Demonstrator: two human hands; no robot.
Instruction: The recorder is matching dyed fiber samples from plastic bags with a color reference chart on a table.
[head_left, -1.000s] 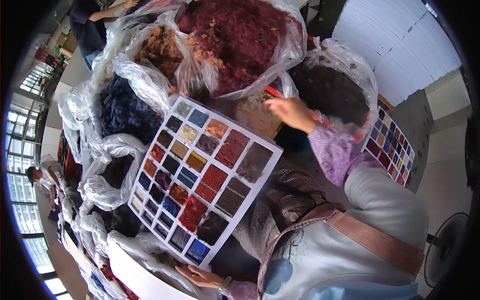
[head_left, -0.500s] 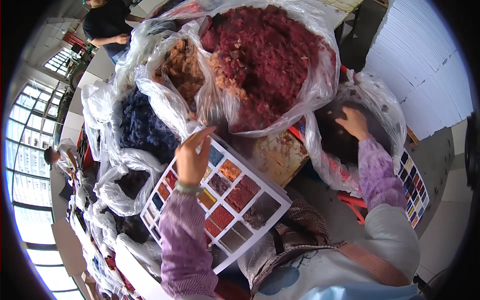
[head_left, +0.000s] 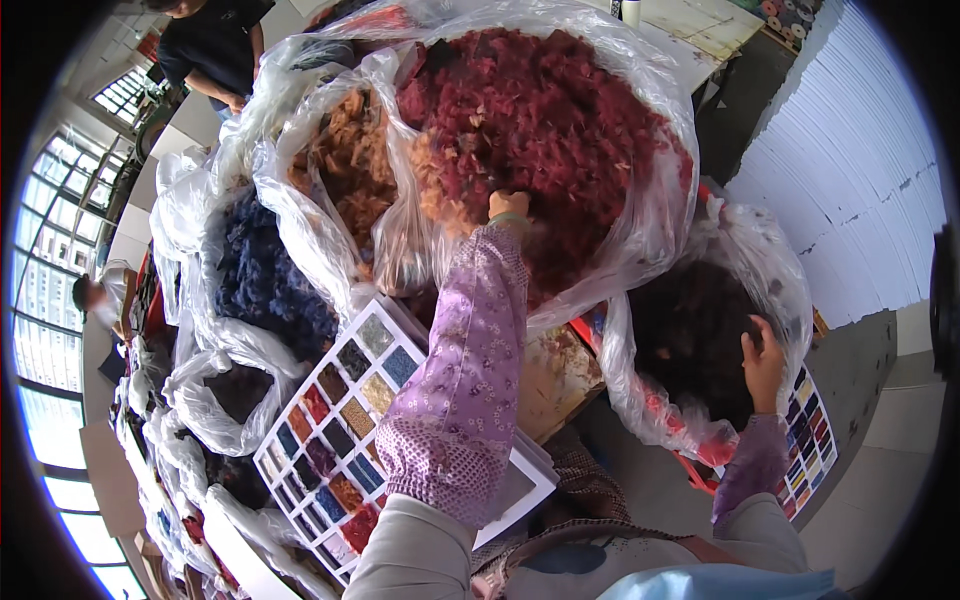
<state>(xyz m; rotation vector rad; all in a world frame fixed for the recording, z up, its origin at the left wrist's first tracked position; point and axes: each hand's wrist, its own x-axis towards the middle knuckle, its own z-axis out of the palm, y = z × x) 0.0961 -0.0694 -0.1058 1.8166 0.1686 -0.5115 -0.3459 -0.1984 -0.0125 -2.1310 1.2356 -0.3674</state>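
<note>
My left hand reaches up into the heap of dark red fibre fluff in a large clear plastic bag. Its fingers curl down into the fluff, tips hidden. At the right, my right hand hovers by the near side of a plastic bag of dark brown fluff, thumb and fingers apart, with nothing seen between them. Below my left sleeve lies a white sample board with rows of coloured swatches; the forearm covers part of it.
Orange fluff and navy blue fluff fill bags on the left. A second swatch board stands low on the right. A stained wooden tabletop shows between the bags. One person stands far left, another farther down.
My left hand has left the sample board and moved up and right into the red fluff. My right hand has drawn back from the brown fluff toward me, lower and to the right.
</note>
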